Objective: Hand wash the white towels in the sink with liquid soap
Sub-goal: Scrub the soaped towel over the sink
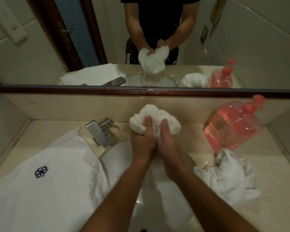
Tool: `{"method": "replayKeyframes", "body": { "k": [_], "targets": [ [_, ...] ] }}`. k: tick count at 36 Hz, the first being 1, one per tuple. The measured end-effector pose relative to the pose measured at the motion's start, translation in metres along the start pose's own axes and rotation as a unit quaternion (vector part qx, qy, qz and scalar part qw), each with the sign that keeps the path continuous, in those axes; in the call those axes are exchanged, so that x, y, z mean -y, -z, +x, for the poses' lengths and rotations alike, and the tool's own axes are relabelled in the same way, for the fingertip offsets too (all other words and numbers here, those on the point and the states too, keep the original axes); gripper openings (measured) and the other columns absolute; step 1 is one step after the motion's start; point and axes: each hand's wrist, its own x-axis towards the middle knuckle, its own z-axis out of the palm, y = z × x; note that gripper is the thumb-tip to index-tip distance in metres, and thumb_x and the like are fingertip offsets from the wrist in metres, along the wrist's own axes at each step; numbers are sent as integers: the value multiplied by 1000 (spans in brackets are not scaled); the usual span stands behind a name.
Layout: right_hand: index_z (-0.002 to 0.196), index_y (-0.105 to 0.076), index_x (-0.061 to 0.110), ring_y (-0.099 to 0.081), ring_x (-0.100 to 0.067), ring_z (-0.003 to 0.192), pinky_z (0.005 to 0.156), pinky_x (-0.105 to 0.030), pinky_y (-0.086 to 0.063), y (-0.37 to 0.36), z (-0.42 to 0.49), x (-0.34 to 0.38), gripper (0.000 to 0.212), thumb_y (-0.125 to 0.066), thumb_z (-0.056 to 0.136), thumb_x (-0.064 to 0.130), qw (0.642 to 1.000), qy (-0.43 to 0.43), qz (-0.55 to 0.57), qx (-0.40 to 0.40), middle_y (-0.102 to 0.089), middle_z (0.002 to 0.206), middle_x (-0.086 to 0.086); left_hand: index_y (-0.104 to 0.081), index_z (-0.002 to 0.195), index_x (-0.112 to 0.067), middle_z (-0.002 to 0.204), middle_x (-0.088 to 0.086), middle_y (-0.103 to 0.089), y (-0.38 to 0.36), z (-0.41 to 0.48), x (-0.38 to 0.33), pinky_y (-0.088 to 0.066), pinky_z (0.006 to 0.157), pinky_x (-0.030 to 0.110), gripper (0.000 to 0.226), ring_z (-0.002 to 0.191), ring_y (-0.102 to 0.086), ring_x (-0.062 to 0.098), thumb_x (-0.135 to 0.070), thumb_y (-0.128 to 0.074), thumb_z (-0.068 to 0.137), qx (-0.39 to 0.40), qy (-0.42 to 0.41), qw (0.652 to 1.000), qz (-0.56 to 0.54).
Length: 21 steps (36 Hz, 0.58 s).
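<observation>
Both my hands hold one bunched white towel (151,114) above the white sink (117,158). My left hand (142,139) grips its left part and my right hand (168,144) grips its right part, the two hands pressed side by side. The towel's lower end hangs down between my wrists into the basin. A pink liquid soap pump bottle (231,126) stands on the counter to the right. A second wrung white towel (228,174) lies crumpled in front of the bottle.
A large folded white towel with a dark blue emblem (45,178) covers the counter left of the sink. A chrome tap (102,131) stands behind the basin at the left. A mirror (90,39) with a dark frame runs along the wall.
</observation>
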Motion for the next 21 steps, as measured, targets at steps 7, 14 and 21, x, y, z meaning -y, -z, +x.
{"method": "replayKeyframes", "body": {
  "k": [7,14,21],
  "targets": [
    [131,-67,18,-75,-13,109,91,-28,-62,15,22,14,55,-38,109,60,999,-30,5,-38,-76,126,-4,-72,124,-16,114,-1,-79,2,-17,6,-62,98,42,42,107,-75,9,-51,-64,100,27,16,999,12],
    [147,-48,39,-59,3,115,109,-29,-47,1,-26,-1,62,-39,93,68,997,-29,-42,66,-62,121,22,-69,99,-26,98,-5,-78,6,5,-2,-62,79,26,20,92,-75,9,-44,-62,104,17,47,998,37],
    [138,-64,16,-73,-16,119,107,-40,-57,39,3,10,49,-41,111,51,994,-87,37,50,-77,128,-1,-69,123,-22,123,4,-75,16,7,-14,-57,105,47,44,115,-71,25,-58,-48,107,54,170,983,49]
  ]
}}
